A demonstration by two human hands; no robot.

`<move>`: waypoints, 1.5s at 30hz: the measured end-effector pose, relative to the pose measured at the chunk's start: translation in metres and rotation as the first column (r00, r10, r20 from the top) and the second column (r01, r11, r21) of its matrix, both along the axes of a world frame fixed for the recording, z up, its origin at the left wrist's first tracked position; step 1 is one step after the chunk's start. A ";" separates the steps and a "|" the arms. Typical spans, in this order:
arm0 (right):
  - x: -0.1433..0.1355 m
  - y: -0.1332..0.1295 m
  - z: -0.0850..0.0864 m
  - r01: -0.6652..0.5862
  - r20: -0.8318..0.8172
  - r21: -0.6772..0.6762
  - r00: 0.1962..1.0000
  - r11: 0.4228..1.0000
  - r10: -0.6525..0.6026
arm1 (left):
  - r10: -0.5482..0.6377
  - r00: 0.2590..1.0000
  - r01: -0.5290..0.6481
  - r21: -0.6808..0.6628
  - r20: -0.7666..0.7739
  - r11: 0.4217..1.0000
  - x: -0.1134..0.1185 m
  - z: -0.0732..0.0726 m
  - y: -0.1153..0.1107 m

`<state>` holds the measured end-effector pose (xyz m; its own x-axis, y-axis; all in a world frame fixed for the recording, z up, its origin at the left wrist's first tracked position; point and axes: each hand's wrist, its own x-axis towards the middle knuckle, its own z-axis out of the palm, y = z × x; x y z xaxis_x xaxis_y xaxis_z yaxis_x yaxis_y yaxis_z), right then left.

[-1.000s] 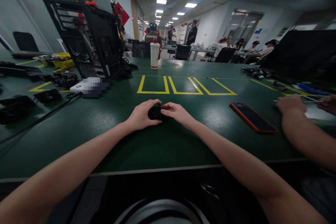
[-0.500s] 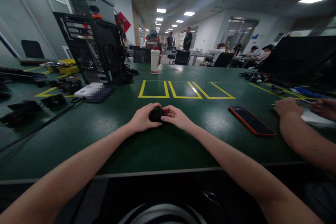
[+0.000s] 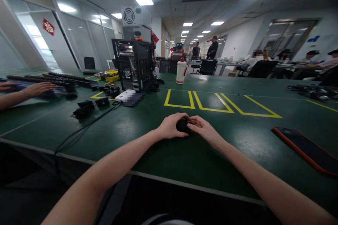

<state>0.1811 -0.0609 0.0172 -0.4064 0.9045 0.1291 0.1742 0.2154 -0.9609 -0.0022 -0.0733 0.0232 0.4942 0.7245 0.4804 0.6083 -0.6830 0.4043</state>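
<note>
A small black object (image 3: 182, 125) is held just over the green table (image 3: 148, 154), near its front edge. My left hand (image 3: 171, 126) wraps round it from the left, thumb below and fingers above. From the right, my right hand (image 3: 202, 129) touches the same object with bent fingers and thumb. What the object is cannot be made out. Beyond both hands, yellow tape outlines (image 3: 213, 109) mark the table.
An orange-edged phone (image 3: 306, 149) lies at the right. A white bottle (image 3: 181, 71) stands behind the tape. Back left are an open computer case (image 3: 134, 65), a white device (image 3: 125, 95), black parts (image 3: 83, 109) and a cable. Another person's hand (image 3: 39, 88) is at the far left.
The view has turned left, so the table's things appear further right. Another person's hands at the right have left view, and a hand at the left has appeared. My hands keep nearly the same hold.
</note>
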 end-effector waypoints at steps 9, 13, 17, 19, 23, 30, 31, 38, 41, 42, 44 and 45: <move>0.003 -0.003 0.004 -0.029 -0.025 -0.120 0.999 0.992 0.026 | -0.021 1.000 0.021 -0.004 -0.004 1.000 0.000 0.001 -0.001; -0.002 0.000 0.002 -0.010 -0.036 -0.263 0.999 0.965 0.000 | -0.029 0.999 0.029 0.018 -0.015 0.999 0.000 0.001 -0.001; -0.003 0.003 -0.001 0.049 -0.006 -0.074 0.999 0.996 -0.050 | -0.018 1.000 0.018 0.017 -0.017 1.000 0.001 0.000 0.000; -0.002 0.002 -0.002 0.069 0.031 0.102 0.997 0.992 -0.073 | -0.020 1.000 0.021 0.021 -0.014 1.000 0.001 0.000 0.000; 0.004 0.000 -0.002 -0.026 0.098 0.191 0.995 0.981 0.007 | -0.020 1.000 0.021 0.020 -0.010 1.000 0.001 0.001 -0.001; 0.007 0.005 -0.002 -0.065 0.061 -0.007 0.996 0.998 0.065 | -0.044 0.999 0.044 0.006 -0.011 0.999 0.001 0.001 -0.002; 0.006 0.006 -0.002 -0.058 0.070 -0.048 0.996 0.997 0.061 | -0.052 0.999 0.052 0.009 -0.012 0.999 0.001 0.002 -0.002; 0.002 0.005 -0.003 0.009 0.063 0.092 0.998 0.996 -0.014 | -0.053 0.999 0.053 0.024 -0.008 0.998 0.002 0.000 -0.001; 0.003 0.005 -0.002 -0.007 0.008 0.177 1.000 0.984 0.005 | -0.046 0.999 0.047 0.021 -0.009 0.999 0.002 0.000 -0.001; 0.004 0.004 -0.002 -0.020 0.013 0.189 1.000 0.982 0.018 | -0.042 0.999 0.042 0.019 -0.008 0.999 0.002 0.000 -0.001; 0.007 0.003 -0.001 -0.051 0.036 0.199 0.998 0.979 0.045 | -0.032 0.999 0.032 0.014 -0.003 0.999 0.003 0.000 -0.001; 0.008 0.002 -0.001 -0.069 0.045 0.195 0.997 0.978 0.061 | -0.029 1.000 0.029 0.010 -0.002 1.000 0.003 0.000 -0.001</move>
